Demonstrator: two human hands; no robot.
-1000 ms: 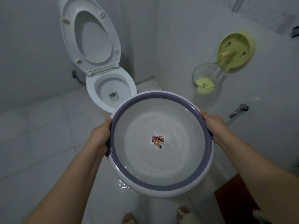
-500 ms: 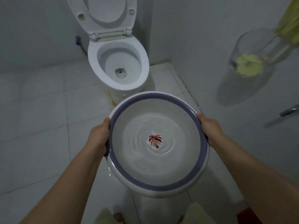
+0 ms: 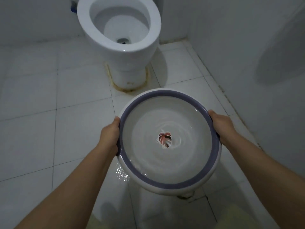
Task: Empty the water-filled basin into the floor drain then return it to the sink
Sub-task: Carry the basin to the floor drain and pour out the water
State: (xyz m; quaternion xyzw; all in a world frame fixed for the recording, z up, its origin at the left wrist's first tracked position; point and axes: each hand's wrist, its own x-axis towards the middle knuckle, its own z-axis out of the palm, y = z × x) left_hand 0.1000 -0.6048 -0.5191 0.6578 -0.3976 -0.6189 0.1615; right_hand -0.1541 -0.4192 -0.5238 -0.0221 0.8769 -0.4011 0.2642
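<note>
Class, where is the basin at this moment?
In the head view, the basin is lower centre-right, held by the left hand and right hand, nearer than the toilet.

A home bathroom: a white toilet (image 3: 120,30) stands at the far side on a white tiled floor (image 3: 49,96), plain white walls (image 3: 247,38) close in, and water glistens on the near tiles.

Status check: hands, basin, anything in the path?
Left hand and right hand gripping opposite rims. Basin held above wet floor tiles, water inside, not yet poured. Toilet ahead; floor drain not identifiable.
</note>
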